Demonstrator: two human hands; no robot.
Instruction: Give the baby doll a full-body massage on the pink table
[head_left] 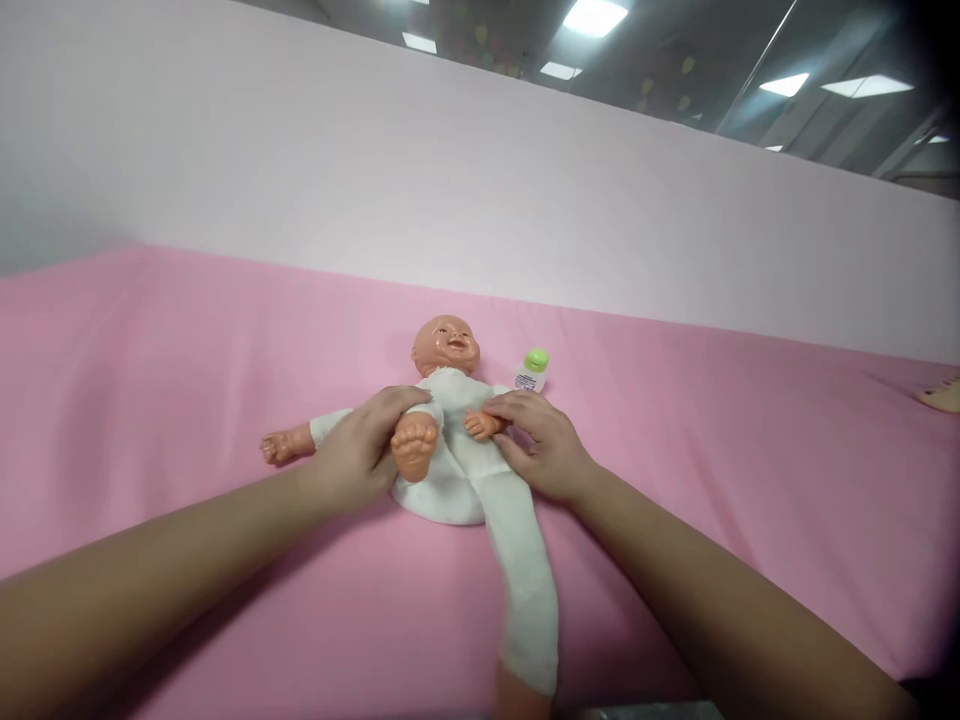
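Doll [459, 445] betw. L hand [354, 448], gripping raised leg [414, 449], & R hand [553, 447], pinching arm [481, 425].

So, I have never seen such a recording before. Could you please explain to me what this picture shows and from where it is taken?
There is no machine here: these are a person's two bare hands, seen by a camera worn on the head, looking forward and down. A baby doll with a shiny plastic head and white cloth body lies face up on a smooth pink covering. The left hand holds its raised leg, beside the orange-tan foot. The right hand holds the doll's small plastic hand over its body. Just beyond the right hand is a small whitish bottle with a green cap. A pale thing is cut off at the right edge; I cannot tell what it is.
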